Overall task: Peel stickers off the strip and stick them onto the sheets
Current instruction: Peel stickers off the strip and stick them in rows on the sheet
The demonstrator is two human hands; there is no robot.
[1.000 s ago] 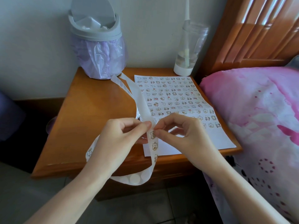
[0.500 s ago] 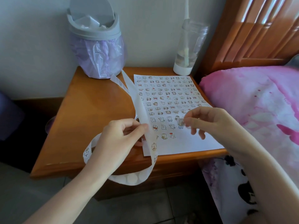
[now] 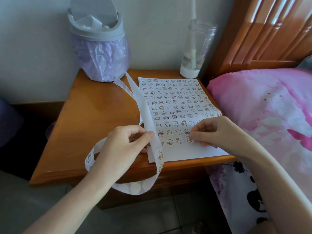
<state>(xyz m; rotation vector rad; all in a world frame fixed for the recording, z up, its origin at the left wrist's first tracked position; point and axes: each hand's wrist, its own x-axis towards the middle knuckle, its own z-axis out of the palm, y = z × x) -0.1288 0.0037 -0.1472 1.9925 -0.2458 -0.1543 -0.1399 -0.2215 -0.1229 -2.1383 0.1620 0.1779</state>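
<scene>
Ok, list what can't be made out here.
Head view only:
- The sticker: the right hand covers one edge, so whether it is stuck down is unclear.
- The sheet: far drawings too small; the strip hides its left edge.
- The left hand hides its grip on the strip.
- The bottle: its stick is cut off by the top edge.

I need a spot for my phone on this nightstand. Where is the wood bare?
The nightstand's widest bare wood lies left of the strip, between the bin and the front edge. A narrow white margin edges the sheet in front. Crowded: bin and bottle at the back, sheet on the right, left hand and right hand at the front.
</scene>
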